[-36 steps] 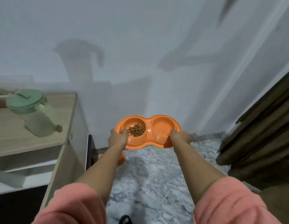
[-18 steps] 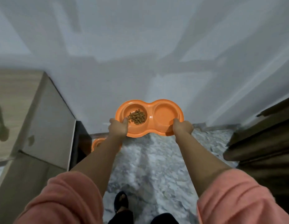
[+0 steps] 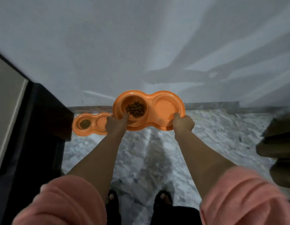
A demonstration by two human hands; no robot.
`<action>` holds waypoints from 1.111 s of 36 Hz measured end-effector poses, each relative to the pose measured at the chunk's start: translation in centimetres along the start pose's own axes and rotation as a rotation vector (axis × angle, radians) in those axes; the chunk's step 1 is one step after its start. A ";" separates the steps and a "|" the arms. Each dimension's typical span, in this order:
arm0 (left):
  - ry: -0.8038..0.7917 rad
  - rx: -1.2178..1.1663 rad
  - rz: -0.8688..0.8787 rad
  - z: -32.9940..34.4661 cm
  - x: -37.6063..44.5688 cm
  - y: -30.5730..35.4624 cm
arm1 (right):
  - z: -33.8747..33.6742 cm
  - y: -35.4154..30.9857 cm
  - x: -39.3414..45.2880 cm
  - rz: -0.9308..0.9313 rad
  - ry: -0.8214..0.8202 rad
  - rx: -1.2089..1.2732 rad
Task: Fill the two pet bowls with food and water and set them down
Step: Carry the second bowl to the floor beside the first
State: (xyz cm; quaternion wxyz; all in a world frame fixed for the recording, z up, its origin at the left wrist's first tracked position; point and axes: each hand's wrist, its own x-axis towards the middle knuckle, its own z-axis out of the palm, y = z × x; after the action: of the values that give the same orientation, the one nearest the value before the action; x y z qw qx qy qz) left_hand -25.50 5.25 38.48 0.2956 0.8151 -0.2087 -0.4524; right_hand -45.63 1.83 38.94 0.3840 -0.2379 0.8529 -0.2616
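The person holds an orange double pet bowl (image 3: pixel 149 111) out in front, above the marble floor (image 3: pixel 157 159) and close to the white wall (image 3: pixel 141 46). The left hand (image 3: pixel 115 125) grips the near rim at the kibble side, thumb hooked over into the well. The right hand (image 3: pixel 184 122) is clenched on the near rim at the other end. The left well holds a mound of dry kibble (image 3: pixel 135 108); the right well looks glossy, but whether it holds water cannot be told.

A second orange double bowl (image 3: pixel 90 123) already sits on the floor by the skirting, just beside the dark cabinet (image 3: pixel 43 127), with food in its left well.

The step in hand looks to be setting this bowl down. To do it well, keep both ends level while lowering, since any tilt would slop the liquid side or roll the kibble out. It likely belongs to the right of the floor bowl, against the wall, apart rather than overlapping. Let the base meet the floor flat before either hand loosens.
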 end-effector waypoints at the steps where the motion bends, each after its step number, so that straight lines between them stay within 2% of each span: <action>1: -0.003 -0.013 -0.014 1.3 1.2 -1.5 | 1.2 1.5 1.5 0.009 -0.006 -0.007; 8: -0.018 -0.097 -0.063 9.1 10.1 -10.1 | 9.5 10.5 11.2 0.008 0.005 -0.020; 14: -0.056 -0.010 -0.080 12.7 16.8 -15.3 | 15.4 15.0 16.8 -0.003 -0.007 -0.033; 26: -0.050 -0.019 -0.138 15.9 25.6 -18.8 | 22.8 17.0 23.0 -0.003 -0.071 -0.080; 33: 0.001 -0.062 -0.204 16.8 27.7 -19.9 | 25.1 17.6 24.9 -0.023 -0.093 -0.143; 40: 0.059 0.027 -0.163 17.2 29.2 -20.7 | 26.9 18.6 26.0 -0.017 -0.078 -0.187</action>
State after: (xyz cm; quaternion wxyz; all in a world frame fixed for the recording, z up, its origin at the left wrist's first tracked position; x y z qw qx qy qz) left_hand -24.05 -2.24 -0.51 0.2526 0.8463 -0.1390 -0.4480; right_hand -43.87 -7.09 -1.89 0.3907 -0.2901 0.8560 -0.1746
